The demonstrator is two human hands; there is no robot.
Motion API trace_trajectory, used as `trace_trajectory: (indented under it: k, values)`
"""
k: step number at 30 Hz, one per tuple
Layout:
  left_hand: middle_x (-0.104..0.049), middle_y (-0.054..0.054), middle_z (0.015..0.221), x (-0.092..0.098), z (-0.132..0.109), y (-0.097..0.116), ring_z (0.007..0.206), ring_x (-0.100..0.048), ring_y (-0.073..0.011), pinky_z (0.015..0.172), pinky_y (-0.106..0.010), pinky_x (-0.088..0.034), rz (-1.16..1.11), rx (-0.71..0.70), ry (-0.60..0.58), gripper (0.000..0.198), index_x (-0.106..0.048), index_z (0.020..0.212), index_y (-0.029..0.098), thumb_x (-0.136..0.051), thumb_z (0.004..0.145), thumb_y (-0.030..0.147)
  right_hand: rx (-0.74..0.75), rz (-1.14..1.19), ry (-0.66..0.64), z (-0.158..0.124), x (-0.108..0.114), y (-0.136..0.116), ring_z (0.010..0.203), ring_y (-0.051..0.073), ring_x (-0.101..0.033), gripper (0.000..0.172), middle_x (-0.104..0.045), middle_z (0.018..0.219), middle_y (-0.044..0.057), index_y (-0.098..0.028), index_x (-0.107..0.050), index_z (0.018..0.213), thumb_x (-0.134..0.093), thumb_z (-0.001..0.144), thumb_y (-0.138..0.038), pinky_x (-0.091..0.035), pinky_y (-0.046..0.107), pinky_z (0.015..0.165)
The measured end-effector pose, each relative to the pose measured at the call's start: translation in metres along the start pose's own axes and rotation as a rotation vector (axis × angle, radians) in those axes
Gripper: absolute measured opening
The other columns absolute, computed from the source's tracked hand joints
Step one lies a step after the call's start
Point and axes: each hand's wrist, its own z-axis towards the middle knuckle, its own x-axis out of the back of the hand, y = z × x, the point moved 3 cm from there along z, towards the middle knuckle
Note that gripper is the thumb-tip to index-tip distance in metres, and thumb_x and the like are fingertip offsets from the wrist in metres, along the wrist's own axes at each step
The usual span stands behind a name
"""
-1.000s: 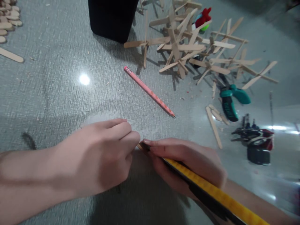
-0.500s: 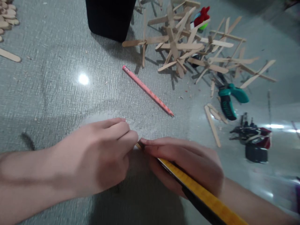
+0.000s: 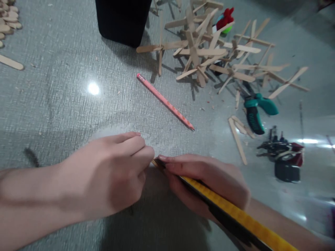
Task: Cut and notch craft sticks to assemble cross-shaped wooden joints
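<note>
Yellow tool (image 3: 235, 216), long, with a black edge, lies slantwise over the near part of the table (image 3: 52, 97), running from the lower right corner up to the middle of the view. What kind of tool it is cannot be told. Right hand (image 3: 209, 181) is closed around its forward part, fingers wrapped over the top and forefinger stretched along it toward the tip. The tip meets the end of a small wooden stick (image 3: 154, 162), of which only a sliver shows between the two hands.

Left hand (image 3: 110, 174) rests on the table just beside the right, fingers curled in and bunched together at that stick end. Whether they actually pinch the stick is hidden by the knuckles.

Beyond the hands, a pink pencil (image 3: 165, 101) lies flat and apart from them, point toward the right. Further back stands a black container (image 3: 123, 21), with a heap of crossed wooden sticks (image 3: 209, 52) to its right and a red and green toy (image 3: 225, 19) behind the heap. To the right lie green-handled pliers (image 3: 255, 111), a loose stick (image 3: 237, 139) and a bunch of keys (image 3: 284, 157). More loose sticks (image 3: 7, 21) sit at the far left edge.
</note>
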Motion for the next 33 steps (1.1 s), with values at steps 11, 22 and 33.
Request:
trace_trajectory:
  k: [11, 22, 33]
  values:
    - [-0.067, -0.004, 0.087, 0.001, 0.0, -0.002, 0.082, -0.057, -0.0208, 0.074, -0.035, -0.054, -0.075, 0.005, -0.007, 0.036, -0.056, 0.07, 0.02, -0.041, 0.098, 0.003, -0.047, -0.089, 0.023, -0.009, -0.005, -0.001, 0.076, 0.018, -0.083, 0.009, -0.086, 0.097, 0.001, -0.028, -0.073, 0.093, -0.07, 0.094, -0.019, -0.069, 0.019, 0.067]
    - [-0.07, -0.007, 0.089, 0.003, 0.002, 0.002, 0.081, -0.058, -0.0224, 0.077, -0.037, -0.056, 0.121, -0.139, -0.035, 0.032, -0.062, 0.066, 0.02, -0.052, 0.094, 0.008, -0.008, 0.001, 0.014, 0.0, -0.003, 0.001, 0.079, 0.019, -0.084, 0.017, -0.086, 0.096, 0.004, -0.024, -0.07, 0.099, -0.069, 0.088, -0.01, -0.07, 0.019, 0.077]
    - [-0.067, -0.002, 0.085, 0.006, 0.003, -0.001, 0.078, -0.057, -0.0165, 0.075, -0.029, -0.054, 0.072, -0.064, -0.063, 0.037, -0.058, 0.065, 0.019, -0.046, 0.099, 0.007, -0.046, -0.047, -0.058, -0.006, -0.001, -0.002, 0.078, 0.019, -0.084, 0.014, -0.085, 0.096, 0.001, -0.028, -0.069, 0.097, -0.068, 0.091, -0.015, -0.069, 0.019, 0.064]
